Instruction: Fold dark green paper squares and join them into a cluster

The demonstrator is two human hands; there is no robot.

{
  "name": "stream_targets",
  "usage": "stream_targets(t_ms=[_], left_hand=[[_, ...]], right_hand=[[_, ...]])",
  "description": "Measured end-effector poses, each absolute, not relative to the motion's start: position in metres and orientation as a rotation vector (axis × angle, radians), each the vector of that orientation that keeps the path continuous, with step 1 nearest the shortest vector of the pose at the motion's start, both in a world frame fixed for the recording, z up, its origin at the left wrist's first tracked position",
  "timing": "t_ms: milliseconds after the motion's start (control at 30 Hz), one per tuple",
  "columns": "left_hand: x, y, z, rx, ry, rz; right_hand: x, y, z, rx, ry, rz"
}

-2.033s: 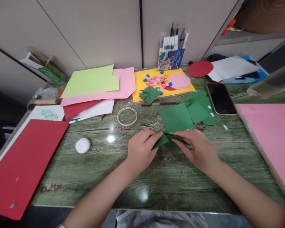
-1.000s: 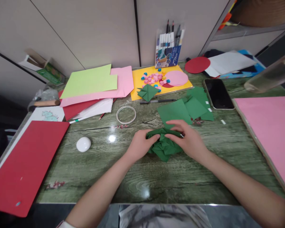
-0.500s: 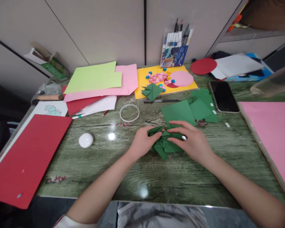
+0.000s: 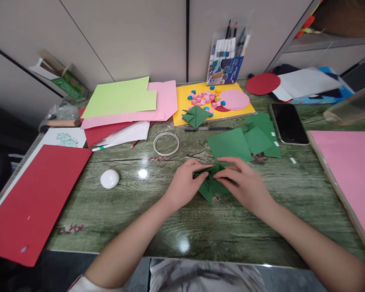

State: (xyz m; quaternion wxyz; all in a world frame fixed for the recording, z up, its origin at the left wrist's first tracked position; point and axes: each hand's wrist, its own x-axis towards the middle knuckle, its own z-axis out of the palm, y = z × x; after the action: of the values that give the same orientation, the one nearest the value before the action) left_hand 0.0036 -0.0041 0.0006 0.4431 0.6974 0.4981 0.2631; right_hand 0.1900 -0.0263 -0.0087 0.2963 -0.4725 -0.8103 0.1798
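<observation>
Between my two hands is a folded green paper piece (image 4: 211,190), its layered points partly hidden by my fingers. My left hand (image 4: 187,180) pinches its left side, thumb in front and fingers behind. On the other side, my right hand (image 4: 241,180) grips it between thumb and fingertips. Just beyond lie flat green paper squares (image 4: 229,144), some overlapping at the right. Farther back, a finished-looking green paper fold (image 4: 195,117) rests on the front edge of a yellow sheet (image 4: 179,109).
A roll of tape (image 4: 166,144), a pen (image 4: 208,129) and a white rounded object (image 4: 110,179) lie on the table. A phone (image 4: 288,123) is at right, near a pink sheet (image 4: 346,170). Red card (image 4: 39,198) covers the left; a marker pack (image 4: 225,67) stands behind.
My hands have closed in on the green fold, and its upper part is now squeezed more tightly between my fingers. The other things lie as before; the view shifted slightly.
</observation>
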Motion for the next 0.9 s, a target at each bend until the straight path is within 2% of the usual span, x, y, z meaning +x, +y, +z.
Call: stream_targets(t_ms=[467,600,767,900], left_hand=[[0.003,-0.004,-0.007,1.584,1.414,0.811],[0.006,-0.008,-0.007,1.684,1.421,0.827],[0.01,-0.017,-0.013,1.934,1.294,1.018],[0.009,-0.018,-0.013,2.229,1.263,0.884]], right_hand=[[0.19,-0.033,-0.017,-1.215,-2.229,0.281],[0.191,-0.033,-0.017,-1.275,-2.217,0.214],[0.194,-0.031,-0.014,-1.328,-2.176,0.159],[0.194,-0.031,-0.011,-1.322,-2.157,0.153]])
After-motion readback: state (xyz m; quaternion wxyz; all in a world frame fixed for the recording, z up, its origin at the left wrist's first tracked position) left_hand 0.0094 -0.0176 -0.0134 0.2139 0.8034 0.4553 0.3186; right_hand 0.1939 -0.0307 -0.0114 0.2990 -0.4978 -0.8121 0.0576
